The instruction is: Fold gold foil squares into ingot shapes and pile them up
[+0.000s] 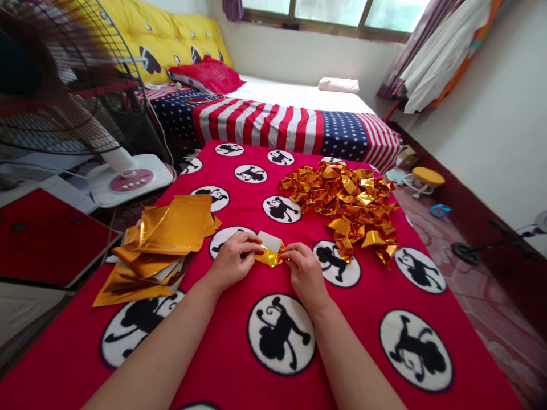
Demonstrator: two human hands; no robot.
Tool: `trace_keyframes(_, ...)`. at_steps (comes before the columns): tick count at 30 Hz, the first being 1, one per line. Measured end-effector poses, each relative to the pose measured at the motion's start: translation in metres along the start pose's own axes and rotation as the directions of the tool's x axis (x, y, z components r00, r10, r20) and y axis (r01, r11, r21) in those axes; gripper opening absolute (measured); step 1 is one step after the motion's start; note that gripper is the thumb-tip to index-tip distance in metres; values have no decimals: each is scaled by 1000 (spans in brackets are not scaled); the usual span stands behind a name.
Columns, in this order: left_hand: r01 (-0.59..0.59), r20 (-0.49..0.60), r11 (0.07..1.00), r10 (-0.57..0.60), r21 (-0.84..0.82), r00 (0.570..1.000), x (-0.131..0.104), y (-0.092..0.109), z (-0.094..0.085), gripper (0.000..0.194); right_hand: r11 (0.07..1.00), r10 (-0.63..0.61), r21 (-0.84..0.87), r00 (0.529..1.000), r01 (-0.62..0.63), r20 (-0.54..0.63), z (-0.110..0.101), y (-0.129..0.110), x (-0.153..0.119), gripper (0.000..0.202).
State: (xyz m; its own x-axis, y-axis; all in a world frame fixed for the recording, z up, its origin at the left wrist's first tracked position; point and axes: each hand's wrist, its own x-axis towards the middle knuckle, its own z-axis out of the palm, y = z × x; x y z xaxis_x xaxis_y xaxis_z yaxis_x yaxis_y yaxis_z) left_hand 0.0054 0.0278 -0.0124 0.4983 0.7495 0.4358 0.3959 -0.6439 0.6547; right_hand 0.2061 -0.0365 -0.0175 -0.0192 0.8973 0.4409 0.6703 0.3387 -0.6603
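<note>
Between my two hands is a partly folded sheet of gold foil paper [270, 257], its pale backing showing along the top. My left hand [236, 257] pinches its left end, and the fingers of my right hand [301, 267] are closed on its right end. To the left lies a loose stack of flat gold foil sheets [175, 228], some fanned out at the lower edge. A heap of folded gold foil pieces [342, 196] spreads at the back right of the cloth.
A red cloth with monkey prints [222, 364] covers the table. An electric fan [128, 176] stands at the left, its blades blurred. Beyond is a bed with a striped, starred cover [260, 122]. A yellow stool [428, 176] stands on the floor at right.
</note>
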Motion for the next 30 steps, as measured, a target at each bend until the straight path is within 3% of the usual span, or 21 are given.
trace_keyframes(6, 21, -30, 1000, -21, 5, 999, 1, 1, -2, 22, 1000, 7, -23, 1000, -6, 20, -2, -5, 1, 23)
trace_keyframes(10, -27, -73, 988, 38, 149, 997, 1, 13, -3, 19, 996, 16, -83, 999, -13, 30, -1, -13, -1, 22)
trace_keyframes(15, -189, 109, 961, 170, 200, 979, -4, 38, 13, 25, 985, 41, -167, 998, -32, 52, 0, -18, -3, 22)
trace_keyframes(20, -153, 128, 965, 127, 215, 984, -5, 41, 29, 25, 988, 48, -150, 998, -40, 45, 0, -15, -3, 23)
trace_keyframes(30, -153, 151, 949, 115, 276, 982, -6, 39, 30, 27, 988, 98, -118, 995, -95, 22, -2, -12, -2, 23)
